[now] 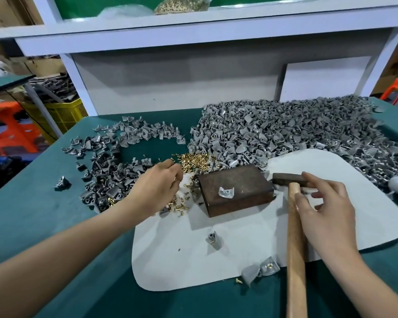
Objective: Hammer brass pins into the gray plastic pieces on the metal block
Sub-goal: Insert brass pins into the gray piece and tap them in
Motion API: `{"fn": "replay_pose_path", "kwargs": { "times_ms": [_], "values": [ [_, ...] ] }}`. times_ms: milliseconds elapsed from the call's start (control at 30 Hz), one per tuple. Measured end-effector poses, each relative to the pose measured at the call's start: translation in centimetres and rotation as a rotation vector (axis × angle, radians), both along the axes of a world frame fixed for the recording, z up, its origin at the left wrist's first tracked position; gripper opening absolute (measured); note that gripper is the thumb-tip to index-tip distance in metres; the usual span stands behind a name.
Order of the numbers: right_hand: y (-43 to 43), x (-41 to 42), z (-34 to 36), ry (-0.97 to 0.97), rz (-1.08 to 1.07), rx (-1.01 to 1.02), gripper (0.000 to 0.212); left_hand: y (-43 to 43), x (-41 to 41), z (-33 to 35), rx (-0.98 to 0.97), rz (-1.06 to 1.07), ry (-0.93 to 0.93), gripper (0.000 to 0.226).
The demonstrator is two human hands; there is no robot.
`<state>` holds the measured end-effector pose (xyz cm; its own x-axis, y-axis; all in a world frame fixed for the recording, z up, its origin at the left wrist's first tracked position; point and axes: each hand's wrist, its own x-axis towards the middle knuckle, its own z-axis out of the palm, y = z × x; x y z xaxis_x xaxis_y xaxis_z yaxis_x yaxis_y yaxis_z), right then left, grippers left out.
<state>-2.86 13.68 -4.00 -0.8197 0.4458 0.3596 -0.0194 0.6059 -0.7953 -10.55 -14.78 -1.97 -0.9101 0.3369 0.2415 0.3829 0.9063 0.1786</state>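
Gray plastic piece (pixel 226 192) lies alone on top of the metal block (pixel 251 180), slightly left of centre, long axis roughly 9–3. The block's long axis also runs roughly 9–3, and it sits on a white mat (pixel 170 260) on the green table (pixel 44 214).

Hammer (pixel 295 249) is at the block's 3 o'clock, lying on the mat. Handle runs 12–6; the dark head is at the far end, set crosswise, with one face almost touching the block's right end.

Right hand (pixel 326 214): fingers spread and relaxed, thumb against the handle just below the head, nothing wrapped round it.

Left hand (pixel 159 187) is at the block's 9 o'clock, fingers curled, tips bunched down among the scattered brass pins (pixel 193 160). Can't tell if a pin is pinched.

Main pin heap is at 11 o'clock. Big pile of gray pieces (pixel 285 129) spans 12 to 2, a thinner scatter (pixel 106 180) at 9–10. Loose pieces (pixel 214 240) lie at 6 on the mat.
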Motion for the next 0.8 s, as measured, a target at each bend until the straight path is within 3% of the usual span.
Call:
{"fn": "replay_pose_path", "kwargs": {
  "times_ms": [133, 333, 533, 800],
  "values": [
    [-1.3, 1.0, 0.9, 0.205, 0.115, 0.070, 0.032, 1.5, 1.5, 1.3, 0.318, -0.032, 0.032, 0.012],
    [-4.2, 2.6, 1.5, 0.411, 0.442, 0.173, 0.029, 6.1, 5.9, 3.3, 0.751, -0.153, -0.365, 0.016],
    [-4.2, 2.6, 1.7, 0.455, 0.449, 0.080, 0.017, 8.6, 7.7, 3.4, 1.086, -0.183, -0.605, 0.013],
    [-3.9, 2.6, 1.9, 0.373, 0.485, -0.063, 0.013, 9.6, 8.3, 2.4, 1.325, -0.162, -0.623, 0.010]
  ]
}}
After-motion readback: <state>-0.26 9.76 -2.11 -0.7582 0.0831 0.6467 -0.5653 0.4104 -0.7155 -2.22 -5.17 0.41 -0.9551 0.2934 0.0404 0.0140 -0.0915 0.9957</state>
